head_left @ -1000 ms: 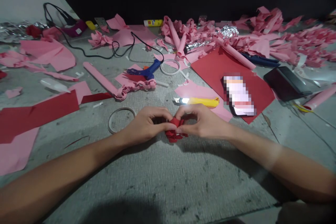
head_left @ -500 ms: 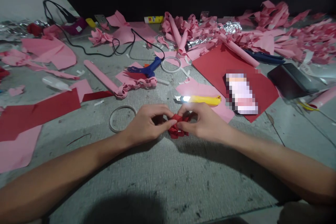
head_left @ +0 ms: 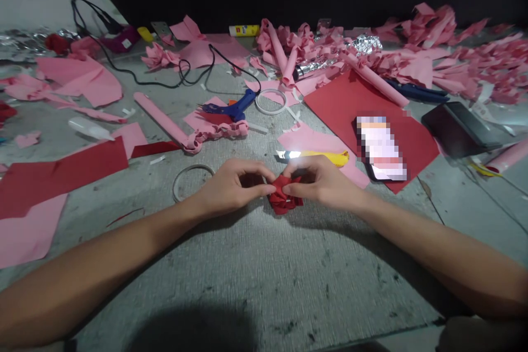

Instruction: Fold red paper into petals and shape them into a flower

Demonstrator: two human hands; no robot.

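A small bundle of folded red paper (head_left: 284, 202) is held low over the table between my two hands. My left hand (head_left: 237, 187) pinches its left side between thumb and fingers. On the other side, my right hand (head_left: 319, 181) grips the paper with thumb and forefinger. Just beyond my right hand lies a yellow box cutter (head_left: 336, 157) with its blade out, partly covered by the fingers. A grey tape ring (head_left: 181, 173) sits beside my left wrist, which hides part of it.
A blue glue gun (head_left: 239, 110) trails a black cord. A phone (head_left: 381, 148) rests on a red sheet (head_left: 334, 102), near a black box (head_left: 457, 129). Crumpled pink paper (head_left: 482, 69) piles along the back. A glue stick (head_left: 244, 30) and a white tape roll (head_left: 271, 102) lie there too.
The red paper has been turned in my fingers, showing more of its folded side. Both hands keep their pinch on it, and the view has shifted slightly.
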